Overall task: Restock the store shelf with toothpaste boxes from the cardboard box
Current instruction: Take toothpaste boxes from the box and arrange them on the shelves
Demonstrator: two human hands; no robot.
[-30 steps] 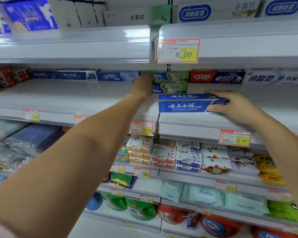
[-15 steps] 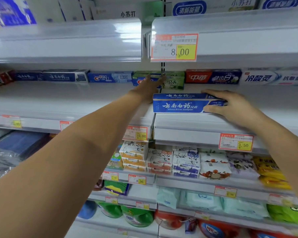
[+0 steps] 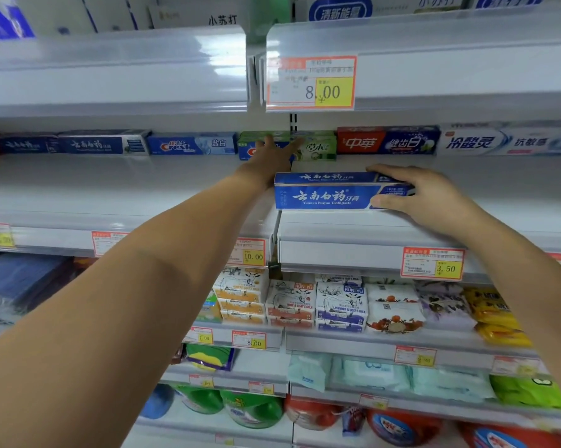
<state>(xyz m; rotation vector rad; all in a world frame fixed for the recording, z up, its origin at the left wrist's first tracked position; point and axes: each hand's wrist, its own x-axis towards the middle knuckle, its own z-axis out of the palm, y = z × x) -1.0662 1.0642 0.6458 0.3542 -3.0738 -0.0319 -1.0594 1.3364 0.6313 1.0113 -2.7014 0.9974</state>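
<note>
A blue Yunnan Baiyao toothpaste box (image 3: 324, 194) lies lengthwise near the front of the white middle shelf (image 3: 143, 195). My right hand (image 3: 424, 198) grips its right end, fingers on top and thumb on the front face. My left hand (image 3: 272, 156) reaches to the back of the shelf with straight fingers touching the green toothpaste boxes (image 3: 314, 145) stacked there. A row of toothpaste boxes lines the back: dark blue ones (image 3: 91, 144), a Crest box (image 3: 192, 144), a red and blue box (image 3: 387, 141), a white box (image 3: 505, 141). The cardboard box is out of view.
Price tags (image 3: 432, 264) hang on the shelf edges, a large 8.00 tag (image 3: 311, 83) on the shelf above. Soap packs (image 3: 305, 302), wipes and detergent bottles (image 3: 250, 409) fill the lower shelves. More boxes stand on the top shelf.
My left hand let go of a green box and pushed it back onto the stack at the rear, its fingers now straight. My right hand keeps holding the blue box in place.
</note>
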